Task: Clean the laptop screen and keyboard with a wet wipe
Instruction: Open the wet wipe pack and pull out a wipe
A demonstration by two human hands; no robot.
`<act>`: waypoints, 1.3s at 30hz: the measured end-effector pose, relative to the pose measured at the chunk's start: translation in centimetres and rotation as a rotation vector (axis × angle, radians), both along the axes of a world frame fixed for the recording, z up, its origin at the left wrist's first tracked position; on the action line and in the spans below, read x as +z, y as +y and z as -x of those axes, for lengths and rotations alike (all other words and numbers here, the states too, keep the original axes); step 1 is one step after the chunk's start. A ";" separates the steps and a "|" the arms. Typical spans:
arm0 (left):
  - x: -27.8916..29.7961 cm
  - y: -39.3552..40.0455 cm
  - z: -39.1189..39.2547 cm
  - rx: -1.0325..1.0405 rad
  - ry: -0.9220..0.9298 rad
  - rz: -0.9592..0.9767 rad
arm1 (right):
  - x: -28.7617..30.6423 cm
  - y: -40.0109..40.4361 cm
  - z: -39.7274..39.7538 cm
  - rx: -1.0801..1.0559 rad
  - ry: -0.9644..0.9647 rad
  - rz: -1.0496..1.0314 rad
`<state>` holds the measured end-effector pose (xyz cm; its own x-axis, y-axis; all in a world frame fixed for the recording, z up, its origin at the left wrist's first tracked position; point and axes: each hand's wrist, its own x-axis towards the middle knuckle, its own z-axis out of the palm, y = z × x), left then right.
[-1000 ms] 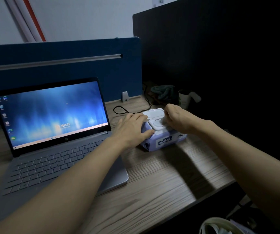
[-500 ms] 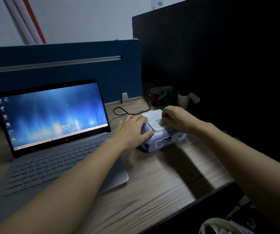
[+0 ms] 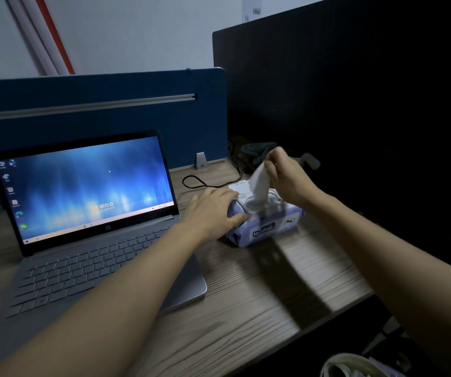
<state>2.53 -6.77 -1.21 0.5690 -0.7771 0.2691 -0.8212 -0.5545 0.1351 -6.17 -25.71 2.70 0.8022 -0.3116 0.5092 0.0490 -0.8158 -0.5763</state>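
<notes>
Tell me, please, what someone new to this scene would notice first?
The glowing laptop screen at the left of the wooden desk stands out in the dim room. Just right of it, the right hand pinches a white wet wipe and draws it up from the wipes pack, which the left hand holds down.

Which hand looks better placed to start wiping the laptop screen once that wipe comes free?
The right hand, probably: it already pinches the wet wipe, half drawn from the wipes pack. The left hand lies flat on the pack, steadying it, though nearer the laptop.
</notes>
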 end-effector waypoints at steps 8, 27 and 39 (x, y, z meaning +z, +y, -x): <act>2.2 0.4 -0.2 0.062 0.125 0.186 | 3.1 1.0 0.1 0.015 -0.151 -0.167; 4.8 2.3 -0.2 -0.081 0.616 0.858 | 0.7 2.3 0.4 0.070 0.003 -0.265; 4.6 4.1 -1.5 0.041 0.544 0.745 | -0.4 5.5 -2.0 0.161 0.077 -0.232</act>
<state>4.02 -2.67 3.35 0.7869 -0.4869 0.3792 -0.5216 -0.1965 0.8302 -4.21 -20.25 2.28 0.8843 -0.2780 0.3752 0.1164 -0.6469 -0.7536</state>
